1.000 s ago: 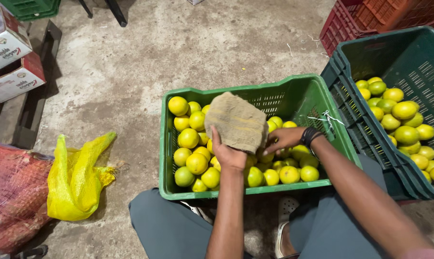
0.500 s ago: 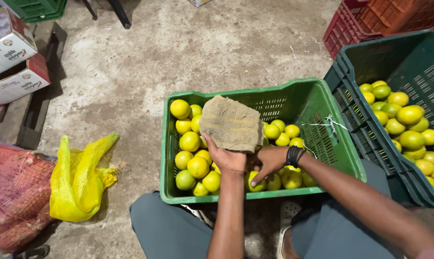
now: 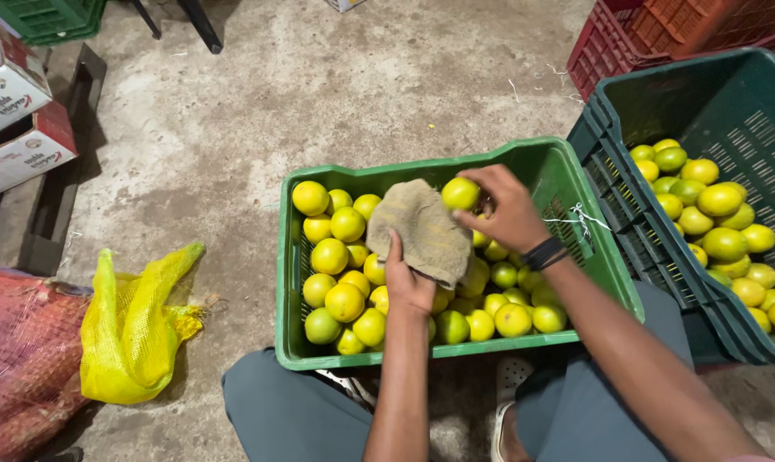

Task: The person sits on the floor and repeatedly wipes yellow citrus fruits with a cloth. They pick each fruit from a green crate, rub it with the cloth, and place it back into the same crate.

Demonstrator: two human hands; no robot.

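Presently, the left hand (image 3: 409, 282) grips a folded tan cloth (image 3: 421, 229), fingers curled under its lower edge with the thumb pressed on top, holding it just above the fruit in the green crate (image 3: 567, 184). The right hand (image 3: 507, 208) pinches one yellow-green citrus fruit (image 3: 460, 193) between thumb and fingertips, right at the cloth's upper right corner (fruit and cloth appear to touch, though contact cannot be confirmed). A dark band (image 3: 544, 253) sits on the right wrist.

The green crate stands on the concrete floor (image 3: 319, 103) between the person's knees and is filled with similar citrus, mostly yellow, some greener. A darker green crate (image 3: 704, 94) stands just beside it on the right, also holding citrus. Red crates (image 3: 653, 34) stand behind that. To the left lie a yellow mesh bag (image 3: 135, 329) and a red mesh sack (image 3: 19, 359), touching; cardboard boxes (image 3: 15, 111) sit further back.
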